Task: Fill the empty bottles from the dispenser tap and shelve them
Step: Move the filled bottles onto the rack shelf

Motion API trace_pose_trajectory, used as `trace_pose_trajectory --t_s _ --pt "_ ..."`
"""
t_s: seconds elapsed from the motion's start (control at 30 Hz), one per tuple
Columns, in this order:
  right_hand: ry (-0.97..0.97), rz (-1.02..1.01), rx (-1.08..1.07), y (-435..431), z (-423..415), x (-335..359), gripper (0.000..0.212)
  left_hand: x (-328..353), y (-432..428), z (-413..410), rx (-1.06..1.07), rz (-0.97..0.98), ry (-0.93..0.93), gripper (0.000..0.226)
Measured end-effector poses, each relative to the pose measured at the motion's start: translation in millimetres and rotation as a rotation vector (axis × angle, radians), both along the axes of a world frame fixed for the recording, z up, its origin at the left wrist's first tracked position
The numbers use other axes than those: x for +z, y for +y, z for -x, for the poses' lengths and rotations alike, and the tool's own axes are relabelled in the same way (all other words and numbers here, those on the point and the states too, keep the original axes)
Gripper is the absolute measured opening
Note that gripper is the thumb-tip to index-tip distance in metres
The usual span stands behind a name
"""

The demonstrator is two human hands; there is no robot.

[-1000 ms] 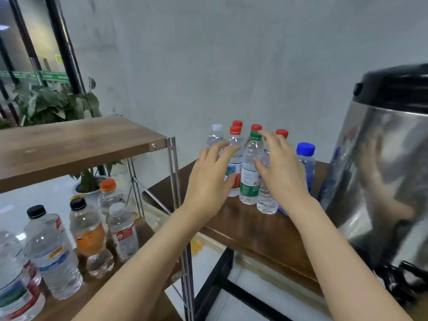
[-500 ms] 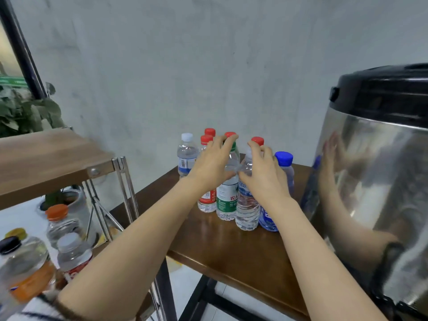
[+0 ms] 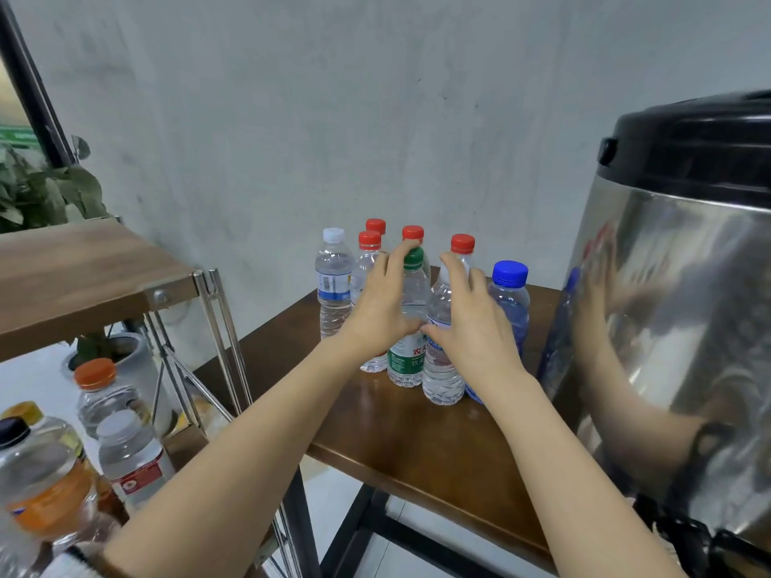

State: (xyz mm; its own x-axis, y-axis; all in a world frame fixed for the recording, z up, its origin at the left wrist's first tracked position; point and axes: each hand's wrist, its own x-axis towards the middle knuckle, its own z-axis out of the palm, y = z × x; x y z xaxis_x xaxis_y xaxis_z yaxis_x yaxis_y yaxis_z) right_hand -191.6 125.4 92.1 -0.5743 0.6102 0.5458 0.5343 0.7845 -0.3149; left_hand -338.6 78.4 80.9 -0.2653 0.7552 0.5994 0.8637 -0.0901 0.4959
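Note:
Several small plastic bottles stand grouped on the dark wooden table (image 3: 417, 444). My left hand (image 3: 381, 310) grips the green-capped bottle (image 3: 404, 362), fingers reaching up to its cap. Beside it my right hand (image 3: 471, 327) grips a clear red-capped bottle (image 3: 442, 379) at the front of the group. My thumbs nearly touch between the two bottles. Both bottles stand upright on the table. The steel dispenser (image 3: 676, 327) with a black lid stands at the right; its black tap (image 3: 688, 540) shows at the bottom right.
A blue-capped bottle (image 3: 510, 294) stands right of my right hand, and a white-capped bottle (image 3: 333, 294) plus red-capped ones stand behind. At the left is a wooden shelf unit (image 3: 83, 277); its lower shelf holds filled bottles (image 3: 129, 456). A plant sits beyond.
My hands have come in from above the group and settled round the green-capped and front red-capped bottles. The view has swung right, toward the table and dispenser.

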Motion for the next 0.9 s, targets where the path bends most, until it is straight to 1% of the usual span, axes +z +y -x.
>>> trace_pose_trajectory --t_s 0.13,0.23,0.37,0.47,0.57,0.7,0.9 --pt "0.069 0.051 0.046 -8 -5 -5 0.089 -6 -8 -4 -0.032 -0.047 -0.017 0.1" --pt "0.113 0.044 0.05 -13 -10 -10 0.087 -11 -16 -12 -0.052 -0.089 -0.058 0.096" --pt "0.129 0.02 0.033 -23 -16 -16 0.085 -18 -33 -25 -0.016 -0.135 -0.106 0.092" --pt "0.181 0.013 0.055 -36 -24 -20 0.088 -20 -53 -38 0.026 -0.16 -0.129 0.089" --pt "0.22 0.044 0.109 -55 -35 -18 0.086 -15 -84 -51 0.077 -0.171 -0.116 0.09" --pt "0.24 0.075 0.233 -91 -46 -5 0.084 -6 -140 -61 0.167 -0.194 -0.086 0.088" --pt "0.239 0.135 0.412 -150 -36 6 0.087 4 -235 -61 0.335 -0.187 -0.089 0.094"
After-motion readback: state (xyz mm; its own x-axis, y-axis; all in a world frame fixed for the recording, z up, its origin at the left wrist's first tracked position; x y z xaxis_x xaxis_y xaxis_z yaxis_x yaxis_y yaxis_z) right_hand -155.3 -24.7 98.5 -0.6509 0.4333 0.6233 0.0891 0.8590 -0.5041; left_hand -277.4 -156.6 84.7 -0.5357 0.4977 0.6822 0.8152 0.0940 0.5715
